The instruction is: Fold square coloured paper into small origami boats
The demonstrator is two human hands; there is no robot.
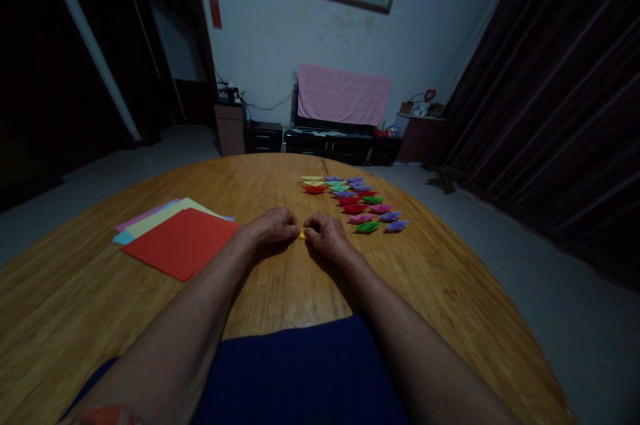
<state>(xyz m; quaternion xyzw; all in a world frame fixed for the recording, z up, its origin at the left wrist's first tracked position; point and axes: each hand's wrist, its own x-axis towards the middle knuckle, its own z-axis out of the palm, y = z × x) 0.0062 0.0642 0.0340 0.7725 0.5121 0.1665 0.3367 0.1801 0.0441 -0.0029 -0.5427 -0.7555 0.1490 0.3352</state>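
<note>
Both hands meet over the middle of the wooden table. My left hand (277, 224) and my right hand (324, 235) are closed, fingers pinched on a small piece of yellow folded paper (302, 234). Only a sliver of it shows between the fingertips; its full shape is hidden. To the right of my right hand stand rows of small folded paper boats, among them a green boat (368, 228), a purple boat (397, 226) and a red boat (355, 209). Left of my left hand lies a fanned stack of coloured paper sheets, with a red sheet (183, 242) on top.
The round wooden table (270, 305) curves away on both sides. Beyond it, a pink cloth (344, 95) drapes over a screen on a low dark cabinet (310, 143). A dark curtain (560, 78) hangs at the right.
</note>
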